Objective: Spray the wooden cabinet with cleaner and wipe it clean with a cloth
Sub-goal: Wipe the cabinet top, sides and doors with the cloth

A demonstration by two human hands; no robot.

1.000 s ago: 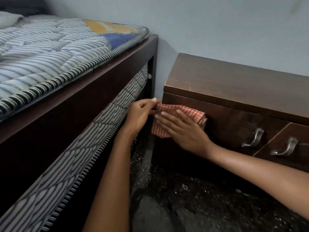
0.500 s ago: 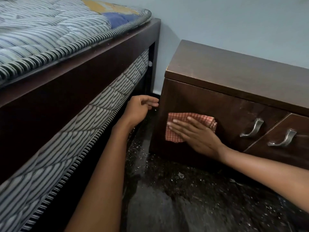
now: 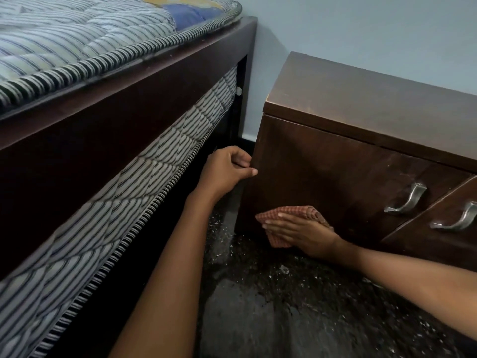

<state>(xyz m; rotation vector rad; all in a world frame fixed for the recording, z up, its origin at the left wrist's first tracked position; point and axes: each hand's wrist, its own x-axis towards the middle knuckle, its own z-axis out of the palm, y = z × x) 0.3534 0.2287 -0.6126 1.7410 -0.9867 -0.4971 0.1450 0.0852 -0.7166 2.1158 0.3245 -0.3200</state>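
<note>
- Cabinet [image 3: 335, 177], dark wood, is seen at right of frame, set against a pale wall [image 3: 361, 34].
- Cloth [image 3: 286, 211], red checked, is pressed flat to the cabinet front, low and near its left edge, centre of frame.
- Right hand [image 3: 304, 233] is laid over the cloth, fingers straight and spread, palm down on it.
- Left hand [image 3: 227, 169] is held at the cabinet's left front corner, fingers curled, thumb tip on the edge; whether the edge is gripped cannot be told.
- Two metal handles [image 3: 406, 200] are noted at right, well apart from the cloth.
- Bed frame [image 3: 129, 112] with striped mattress [image 3: 77, 34] fills the left.
- Dark speckled floor [image 3: 284, 306] is seen below.
</note>
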